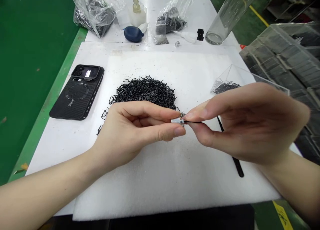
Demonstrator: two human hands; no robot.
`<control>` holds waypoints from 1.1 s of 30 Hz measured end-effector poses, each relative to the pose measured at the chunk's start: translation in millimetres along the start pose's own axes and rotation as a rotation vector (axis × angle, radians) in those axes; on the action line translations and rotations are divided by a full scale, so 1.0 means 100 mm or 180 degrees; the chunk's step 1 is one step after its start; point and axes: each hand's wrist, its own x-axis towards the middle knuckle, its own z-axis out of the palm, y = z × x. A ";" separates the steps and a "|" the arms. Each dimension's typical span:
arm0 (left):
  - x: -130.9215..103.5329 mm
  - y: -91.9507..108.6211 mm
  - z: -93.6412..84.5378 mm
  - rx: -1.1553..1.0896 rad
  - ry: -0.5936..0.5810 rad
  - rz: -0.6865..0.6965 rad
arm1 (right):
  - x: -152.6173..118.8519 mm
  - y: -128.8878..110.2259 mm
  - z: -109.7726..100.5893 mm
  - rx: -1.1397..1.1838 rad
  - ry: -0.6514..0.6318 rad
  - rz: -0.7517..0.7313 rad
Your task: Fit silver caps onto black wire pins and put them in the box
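Between the thumb and fingers of my left hand (142,126) is a small silvery-white block (177,120), its narrow end facing right. My right hand (240,120) is closed in a pinch on a thin black wire-like piece (193,122), whose tip meets the block's end. Whether the tip sits inside the block or only touches it, I cannot tell. Just behind both hands lies a pile of small bent black pieces (147,90) on a white foam sheet (160,190). A slim black stick-like tool (237,166) rests partly hidden beneath my right hand.
A black phone (77,91) lies at the left. At the right, a clear tray (265,81) holds more black pieces. Along the back are plastic bags (97,13), a dark blue case (133,34), a small bottle (136,5) and a tilted clear cylinder (225,20). Stacked drawers (282,53) stand beyond.
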 end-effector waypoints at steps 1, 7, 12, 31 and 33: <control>0.00 0.00 0.00 0.0009 0.0005 0.0021 | 0.00 -0.01 0.00 -0.0065 -0.0016 0.0012; 0.01 -0.01 0.02 0.0022 0.0021 0.0058 | 0.01 -0.06 0.00 -0.0313 -0.0072 0.0161; 0.00 0.01 0.03 0.0219 0.0090 0.0270 | 0.00 -0.12 0.01 -0.0550 -0.0108 0.0114; -0.03 0.02 0.08 0.0477 0.0083 0.0449 | 0.19 -0.28 -0.01 -0.0529 -0.0450 0.0444; -0.03 0.03 0.08 0.0464 0.0076 0.0420 | 0.18 -0.28 -0.01 -0.0524 -0.0423 0.0378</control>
